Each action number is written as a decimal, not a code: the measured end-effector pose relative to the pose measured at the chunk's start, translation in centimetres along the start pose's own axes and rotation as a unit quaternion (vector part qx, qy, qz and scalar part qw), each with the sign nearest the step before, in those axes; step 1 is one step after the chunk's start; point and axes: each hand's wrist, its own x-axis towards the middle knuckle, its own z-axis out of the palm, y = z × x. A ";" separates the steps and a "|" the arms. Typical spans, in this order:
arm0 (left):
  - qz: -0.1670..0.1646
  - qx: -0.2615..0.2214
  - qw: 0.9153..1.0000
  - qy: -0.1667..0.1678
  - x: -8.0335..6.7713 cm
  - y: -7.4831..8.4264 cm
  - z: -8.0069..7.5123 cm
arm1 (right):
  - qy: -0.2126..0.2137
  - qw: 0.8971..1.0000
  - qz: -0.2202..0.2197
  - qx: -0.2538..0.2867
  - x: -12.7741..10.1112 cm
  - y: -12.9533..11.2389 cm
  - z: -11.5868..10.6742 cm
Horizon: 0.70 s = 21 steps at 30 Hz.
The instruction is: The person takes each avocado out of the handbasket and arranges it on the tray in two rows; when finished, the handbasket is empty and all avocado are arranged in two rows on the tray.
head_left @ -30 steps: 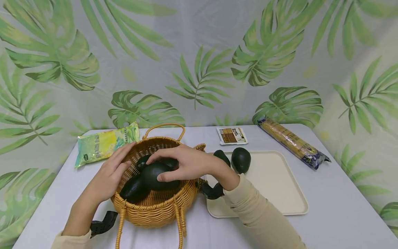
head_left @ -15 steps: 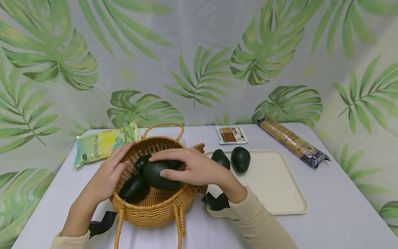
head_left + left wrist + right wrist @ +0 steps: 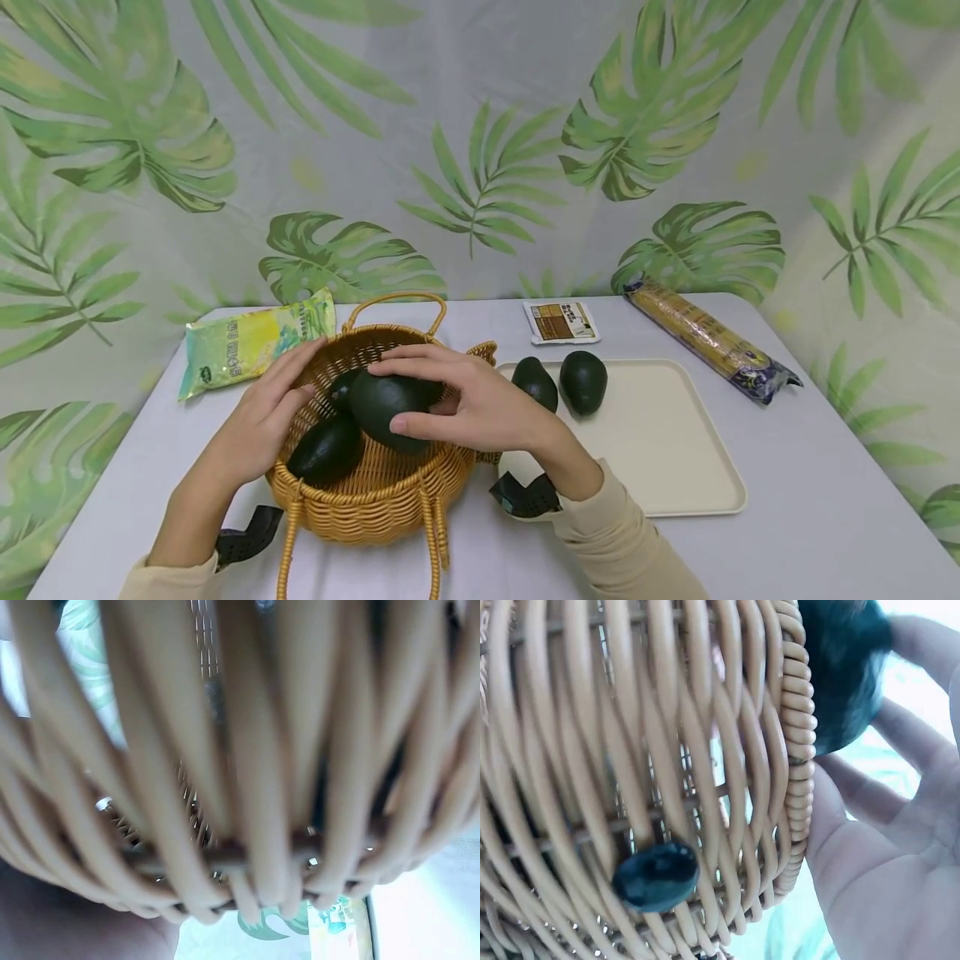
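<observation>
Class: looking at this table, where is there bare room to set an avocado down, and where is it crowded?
Free: the tray right of and in front of its two avocados; the bare table between tray and long packet. Crowded: the basket, where both hands meet.

table — basket, tray, packets
</observation>
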 end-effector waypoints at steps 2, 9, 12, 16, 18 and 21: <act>0.000 0.002 1.000 0.000 0.0 0.0 0.0 | -0.004 1.000 0.008 0.030 -0.2 0.0 0.1; -0.003 0.004 1.000 -0.002 0.1 0.1 -0.1 | -0.013 0.998 0.000 0.055 -0.6 0.2 -0.1; -0.004 0.005 1.000 -0.002 0.1 0.2 -0.1 | -0.020 0.997 -0.006 0.068 -0.8 0.2 -0.1; -0.006 0.004 1.000 -0.001 0.0 0.1 -0.1 | -0.027 0.996 -0.009 0.080 -1.1 0.1 -0.1; -0.008 0.004 1.000 -0.002 0.0 0.1 -0.1 | -0.027 0.996 -0.011 0.087 -1.2 0.1 -0.2; -0.010 0.001 1.000 -0.003 -0.1 0.0 0.0 | -0.026 0.995 -0.014 0.096 -1.5 0.0 -0.5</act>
